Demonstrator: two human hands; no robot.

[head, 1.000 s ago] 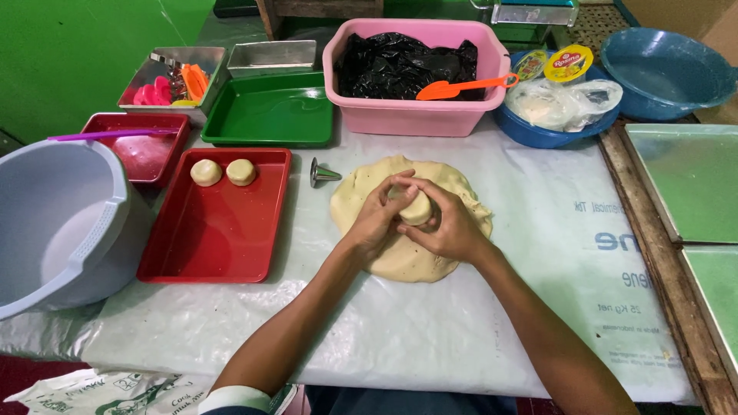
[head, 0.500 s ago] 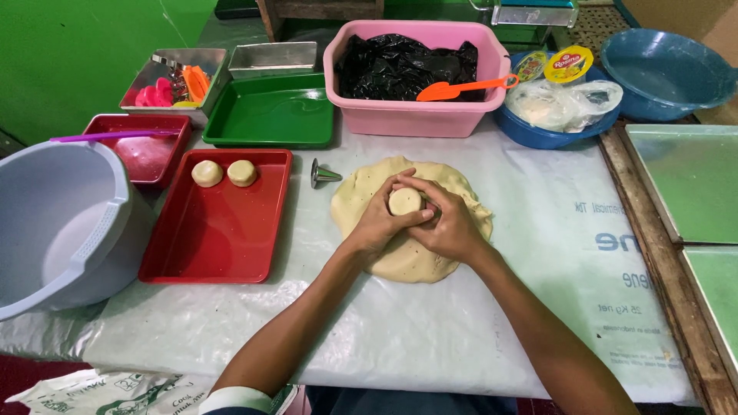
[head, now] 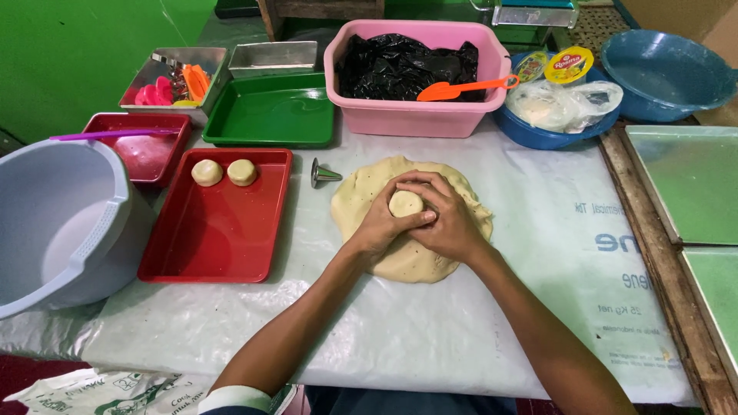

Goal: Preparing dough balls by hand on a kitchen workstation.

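- Dough ball point(head: 405, 203), small, round and pale, sits cupped between both hands above the flat sheet of dough point(head: 361, 201), which lies near the middle of the bench point(head: 538, 307).
- Left hand point(head: 380, 225) wraps the ball from the near-left side, fingers curled narrowly around it, thumb pressed against its edge.
- Right hand point(head: 444, 217) closes over the far and right side, fingers bent tight; together the two hands ring the ball so only its top shows.
- By the look of it, the step in hand is shaping: the piece is being rounded and smoothed between the palms.
- Two finished rounds point(head: 224, 172) lie side by side at the far-left corner of the red tray point(head: 219, 230), which stands just left of the sheet.
- A small metal cone point(head: 323, 174) lies between the tray and the sheet.
- Judging from that, the next move calls for a gentle, even grip, so the ball keeps its shape, and a free spot beside the two rounds.
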